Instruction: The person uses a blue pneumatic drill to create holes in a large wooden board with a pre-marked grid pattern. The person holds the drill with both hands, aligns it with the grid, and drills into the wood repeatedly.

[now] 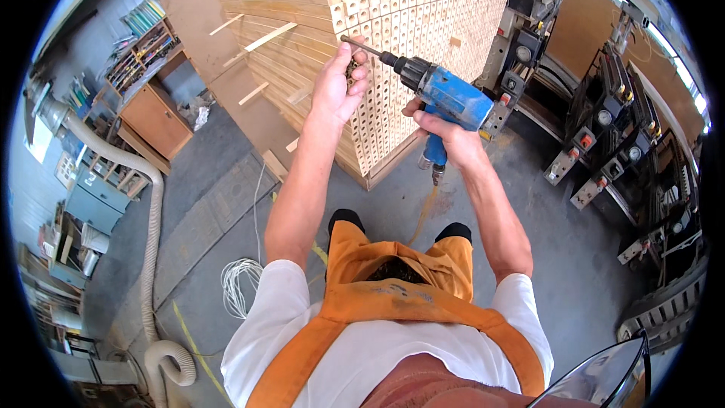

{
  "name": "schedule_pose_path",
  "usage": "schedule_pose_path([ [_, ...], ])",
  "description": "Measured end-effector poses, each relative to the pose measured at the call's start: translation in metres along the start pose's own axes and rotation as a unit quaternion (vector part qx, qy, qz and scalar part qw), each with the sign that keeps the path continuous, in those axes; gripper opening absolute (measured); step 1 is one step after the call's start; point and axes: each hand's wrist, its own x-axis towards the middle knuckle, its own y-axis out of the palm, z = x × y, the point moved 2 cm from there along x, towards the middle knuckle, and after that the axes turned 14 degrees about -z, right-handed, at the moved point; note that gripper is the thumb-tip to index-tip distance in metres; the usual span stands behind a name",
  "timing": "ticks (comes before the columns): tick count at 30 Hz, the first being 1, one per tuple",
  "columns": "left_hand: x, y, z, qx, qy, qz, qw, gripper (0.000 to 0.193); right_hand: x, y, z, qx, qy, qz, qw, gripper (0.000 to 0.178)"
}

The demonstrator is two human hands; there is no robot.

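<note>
My right hand point(455, 136) is wrapped round the grip of a blue air-powered screwdriver point(457, 97), which points up and to the left. A yellowish air hose point(425, 215) hangs from the base of its handle. From the black chuck a long thin bit point(368, 48) reaches to my left hand point(334, 91). There the thumb and forefinger pinch at the bit's tip, and the curled fingers hold several small brass-coloured screws point(350, 68). Just beyond both hands rises a stack of wooden pieces point(423, 7), its end faces full of round holes.
Thin wooden strips point(270, 35) stick out from the stack's left side. A coiled white cable point(242, 287) lies on the floor at left, near a thick ribbed hose point(155, 234). Machinery point(604, 117) lines the right side. An open pouch point(396, 270) on my orange overalls holds small dark pieces.
</note>
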Motion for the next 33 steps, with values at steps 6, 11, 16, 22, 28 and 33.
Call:
schedule_pose_path([
  [6,-0.022,-0.016,0.019,0.114,-0.07,0.002,0.991,0.03,0.005,0.002,0.016,-0.082,-0.03,0.016,0.996,0.02],
  [11,-0.034,-0.037,0.044,0.147,-0.098,-0.011,0.984,0.026,0.005,0.003,0.014,-0.076,-0.046,0.001,0.996,0.017],
  [16,-0.037,-0.044,0.041,0.125,-0.058,-0.059,0.989,0.026,0.003,0.006,0.017,-0.065,-0.041,0.005,0.997,0.017],
  [22,-0.036,-0.025,0.024,0.136,-0.006,-0.026,0.99,0.032,0.007,0.0,0.013,-0.061,-0.022,0.02,0.998,0.02],
  [28,-0.012,-0.017,0.007,0.101,0.027,-0.028,0.994,0.031,0.002,-0.001,0.018,-0.084,-0.022,0.015,0.996,0.024],
  [33,-0.004,-0.012,0.005,0.053,0.021,-0.034,0.998,0.028,-0.004,-0.015,0.011,-0.08,-0.08,0.003,0.994,0.025],
])
